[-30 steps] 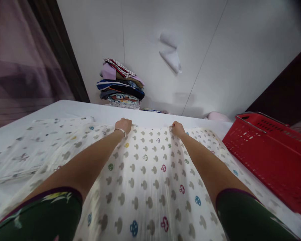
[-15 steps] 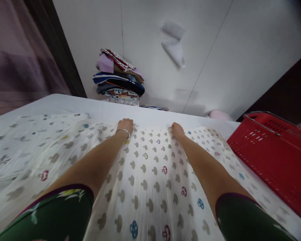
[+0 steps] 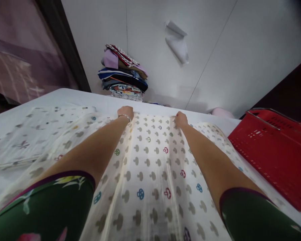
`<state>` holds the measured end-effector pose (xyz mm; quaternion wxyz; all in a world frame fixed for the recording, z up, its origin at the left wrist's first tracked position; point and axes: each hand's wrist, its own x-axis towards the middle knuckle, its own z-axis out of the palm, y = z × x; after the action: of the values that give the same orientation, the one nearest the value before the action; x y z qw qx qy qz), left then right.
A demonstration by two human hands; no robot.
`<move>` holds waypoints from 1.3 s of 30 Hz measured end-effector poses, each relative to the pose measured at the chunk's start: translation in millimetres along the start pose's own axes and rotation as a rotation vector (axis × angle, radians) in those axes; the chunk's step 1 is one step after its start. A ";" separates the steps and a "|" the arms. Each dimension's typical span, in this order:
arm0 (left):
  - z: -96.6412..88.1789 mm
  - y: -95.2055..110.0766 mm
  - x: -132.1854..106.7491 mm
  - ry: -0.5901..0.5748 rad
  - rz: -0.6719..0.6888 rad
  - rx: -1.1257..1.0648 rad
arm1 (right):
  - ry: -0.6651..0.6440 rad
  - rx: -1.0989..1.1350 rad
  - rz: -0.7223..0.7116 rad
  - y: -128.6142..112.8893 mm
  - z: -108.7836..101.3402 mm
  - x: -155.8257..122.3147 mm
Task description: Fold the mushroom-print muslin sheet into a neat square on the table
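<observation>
A thin white cloth [image 3: 150, 167] printed with grey and coloured mushrooms lies spread over the white table. At its far edge, my left hand [image 3: 125, 112] is closed on the fabric, a bracelet round the wrist. My right hand [image 3: 181, 119] grips the same edge farther right, fingers closed. Between the hands the cloth is drawn fairly straight, with lengthwise folds running toward me. Beside it on the left lies another white cloth [image 3: 42, 134] with small dark prints, partly overlapped by the mushroom cloth.
A red plastic basket [image 3: 271, 150] with a metal handle stands on the right. Folded clothes [image 3: 124, 73] are stacked at the back against the white wall [image 3: 150, 26]. A pinkish rounded thing [image 3: 222, 113] sits behind the table's far edge [image 3: 75, 95]. A pink-purple curtain [image 3: 22, 60] hangs at left.
Both hands have moved slightly away from me, taking the cloth's far edge farther toward the back of the table. The view has shifted a little.
</observation>
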<state>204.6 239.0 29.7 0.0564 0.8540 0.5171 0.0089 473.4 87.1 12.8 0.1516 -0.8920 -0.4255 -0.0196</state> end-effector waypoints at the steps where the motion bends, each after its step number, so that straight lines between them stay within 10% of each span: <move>1: 4.5 -0.5 0.2 -0.001 0.004 0.013 | -0.029 -0.007 -0.006 1.6 6.1 -0.4; 19: 41.3 -12.7 -20.3 0.249 0.306 0.011 | -0.016 0.030 -0.149 20.0 38.8 -18.9; 28: 54.6 -16.4 -41.7 -0.038 0.290 -0.010 | -0.123 0.005 -0.289 29.3 17.0 -62.2; 39: 52.2 -40.5 -136.7 -0.054 0.244 0.041 | -0.096 -0.138 0.067 179.6 -42.9 -141.9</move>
<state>109.2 132.2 -20.6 0.0513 0.9114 0.4078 -0.0180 524.4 -138.4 -15.1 0.0699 -0.9140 -0.3997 -0.0008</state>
